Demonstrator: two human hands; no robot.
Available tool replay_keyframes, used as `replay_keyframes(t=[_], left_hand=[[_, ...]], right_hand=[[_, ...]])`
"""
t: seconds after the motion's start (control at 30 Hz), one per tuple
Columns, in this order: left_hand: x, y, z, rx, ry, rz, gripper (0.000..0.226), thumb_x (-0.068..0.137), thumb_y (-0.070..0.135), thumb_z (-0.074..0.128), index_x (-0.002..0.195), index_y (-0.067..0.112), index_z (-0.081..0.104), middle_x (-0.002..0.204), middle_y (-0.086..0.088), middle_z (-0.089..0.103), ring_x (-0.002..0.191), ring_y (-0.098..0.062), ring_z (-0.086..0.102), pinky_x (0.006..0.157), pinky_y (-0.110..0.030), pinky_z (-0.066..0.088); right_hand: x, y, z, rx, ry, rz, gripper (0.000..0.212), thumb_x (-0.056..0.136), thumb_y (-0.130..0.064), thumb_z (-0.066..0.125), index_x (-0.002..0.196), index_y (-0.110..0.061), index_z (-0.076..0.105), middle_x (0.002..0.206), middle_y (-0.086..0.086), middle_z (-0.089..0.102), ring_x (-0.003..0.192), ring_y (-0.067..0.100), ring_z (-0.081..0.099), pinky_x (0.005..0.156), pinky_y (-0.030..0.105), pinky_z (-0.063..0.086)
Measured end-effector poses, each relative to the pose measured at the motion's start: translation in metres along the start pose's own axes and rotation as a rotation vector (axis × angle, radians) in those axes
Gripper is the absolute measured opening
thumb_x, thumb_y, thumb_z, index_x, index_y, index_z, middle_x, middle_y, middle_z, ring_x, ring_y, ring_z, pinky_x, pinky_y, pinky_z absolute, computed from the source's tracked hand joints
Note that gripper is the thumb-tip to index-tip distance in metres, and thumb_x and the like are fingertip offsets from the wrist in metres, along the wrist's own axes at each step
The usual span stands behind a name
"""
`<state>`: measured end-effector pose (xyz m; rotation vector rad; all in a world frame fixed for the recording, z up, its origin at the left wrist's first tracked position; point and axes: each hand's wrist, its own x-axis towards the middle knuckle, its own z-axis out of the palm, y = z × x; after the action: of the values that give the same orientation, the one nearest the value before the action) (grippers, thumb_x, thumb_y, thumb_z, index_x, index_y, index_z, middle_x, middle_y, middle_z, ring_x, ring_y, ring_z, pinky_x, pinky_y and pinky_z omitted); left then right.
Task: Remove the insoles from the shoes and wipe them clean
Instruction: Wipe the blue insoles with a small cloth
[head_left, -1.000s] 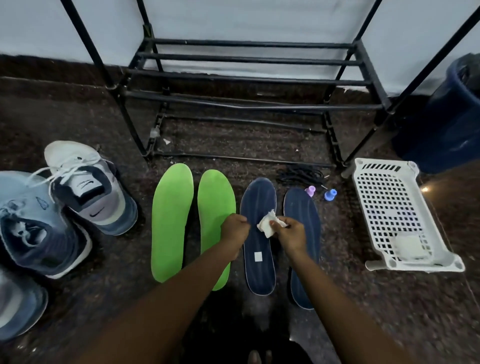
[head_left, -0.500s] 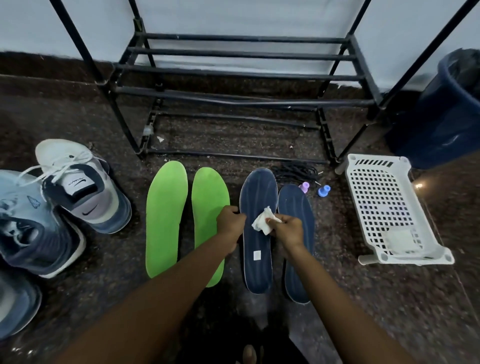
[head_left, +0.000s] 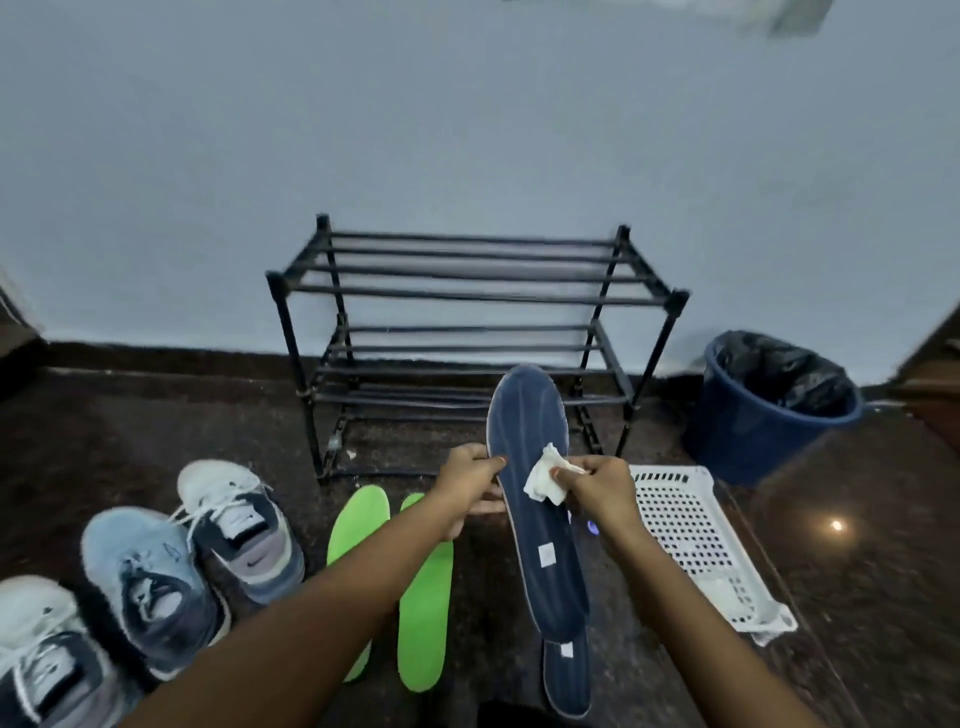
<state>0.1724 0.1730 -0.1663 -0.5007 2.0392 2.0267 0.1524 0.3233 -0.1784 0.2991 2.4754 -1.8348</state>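
Observation:
A navy insole (head_left: 540, 519) is lifted off the floor, toe end up. My left hand (head_left: 467, 480) pinches its left edge near the middle. My right hand (head_left: 602, 491) pinches a crumpled white wipe (head_left: 543, 480) and holds it against the insole's face. The second navy insole (head_left: 566, 675) lies on the floor beneath, partly hidden. Two green insoles (head_left: 423, 597) lie side by side on the floor, partly covered by my left forearm.
Three sneakers (head_left: 150, 582) stand at the left on the dark floor. A black shoe rack (head_left: 467, 338) stands against the wall. A white perforated basket (head_left: 696, 545) lies at the right, a blue bin (head_left: 769, 410) with a black liner behind it.
My left hand has picked the navy insole up off the floor and tilted it upright. The right hand followed with the wipe. The view has pulled back and up.

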Motion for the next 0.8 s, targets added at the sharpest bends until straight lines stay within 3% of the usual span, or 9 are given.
replay_keyframes(t=[0.13,0.23,0.3,0.4,0.43,0.57,0.7,0.8], left_hand=[[-0.044,0.045,-0.005,0.003,-0.008,0.102,0.009,0.099,0.011,0.047,0.098,0.008,0.056,0.080,-0.003,0.060,0.063,-0.011,0.053,0.059,-0.026,0.056],[-0.075,0.069,-0.006,-0.013,-0.013,0.167,0.016,0.100,0.019,0.047,0.107,0.008,0.057,0.086,-0.003,0.062,0.068,-0.013,0.057,0.061,-0.027,0.056],[-0.095,0.079,-0.005,-0.029,-0.024,0.209,0.027,0.100,0.032,0.046,0.112,0.011,0.059,0.097,-0.002,0.065,0.081,-0.014,0.062,0.073,-0.032,0.054],[-0.122,0.086,0.001,-0.168,-0.052,0.243,0.044,0.098,0.049,0.040,0.116,0.015,0.061,0.114,-0.005,0.066,0.108,-0.022,0.060,0.098,-0.044,0.045],[-0.131,0.088,0.003,-0.271,-0.060,0.239,0.047,0.096,0.052,0.039,0.113,0.015,0.063,0.110,-0.006,0.068,0.105,-0.024,0.062,0.098,-0.043,0.046],[-0.155,0.088,0.007,-0.625,-0.159,0.173,0.060,0.095,0.061,0.032,0.096,0.012,0.067,0.079,-0.011,0.073,0.071,-0.025,0.069,0.071,-0.036,0.052],[-0.161,0.076,0.006,-0.815,-0.265,0.184,0.073,0.084,0.069,0.039,0.110,0.006,0.063,0.098,-0.017,0.065,0.090,-0.031,0.061,0.085,-0.043,0.048],[-0.162,0.068,0.005,-0.857,-0.379,0.187,0.076,0.076,0.066,0.048,0.114,0.002,0.064,0.106,-0.020,0.060,0.097,-0.033,0.056,0.089,-0.044,0.047]], right_hand=[[-0.037,-0.062,-0.023,-0.019,0.022,-0.110,0.014,0.078,0.000,0.064,0.072,-0.012,0.068,0.054,-0.005,0.056,0.049,0.004,0.048,0.044,0.015,0.036],[-0.066,-0.096,-0.039,-0.047,0.004,-0.176,0.015,0.077,-0.002,0.066,0.070,-0.015,0.068,0.061,0.001,0.061,0.053,0.006,0.054,0.051,0.013,0.041],[-0.084,-0.112,-0.049,-0.043,-0.028,-0.161,0.013,0.076,-0.002,0.068,0.068,-0.011,0.068,0.068,0.007,0.063,0.062,0.016,0.056,0.060,0.024,0.044],[-0.110,-0.129,-0.060,-0.036,-0.089,-0.134,0.012,0.077,0.000,0.068,0.068,-0.005,0.065,0.059,0.007,0.059,0.050,0.015,0.051,0.048,0.022,0.042],[-0.118,-0.133,-0.063,-0.030,-0.109,-0.132,0.017,0.078,0.001,0.068,0.064,-0.008,0.063,0.057,0.007,0.057,0.046,0.013,0.049,0.044,0.020,0.041],[-0.148,-0.140,-0.072,-0.025,-0.177,-0.116,0.021,0.078,0.006,0.064,0.062,-0.006,0.060,0.047,0.003,0.055,0.032,0.002,0.046,0.035,0.012,0.037],[-0.160,-0.135,-0.075,-0.033,-0.245,-0.057,0.014,0.077,0.005,0.067,0.066,-0.002,0.063,0.057,0.011,0.061,0.048,0.015,0.056,0.045,0.020,0.043],[-0.165,-0.129,-0.076,-0.014,-0.289,-0.013,0.010,0.078,0.008,0.064,0.069,0.003,0.063,0.049,0.003,0.061,0.042,0.007,0.058,0.043,0.016,0.048]])
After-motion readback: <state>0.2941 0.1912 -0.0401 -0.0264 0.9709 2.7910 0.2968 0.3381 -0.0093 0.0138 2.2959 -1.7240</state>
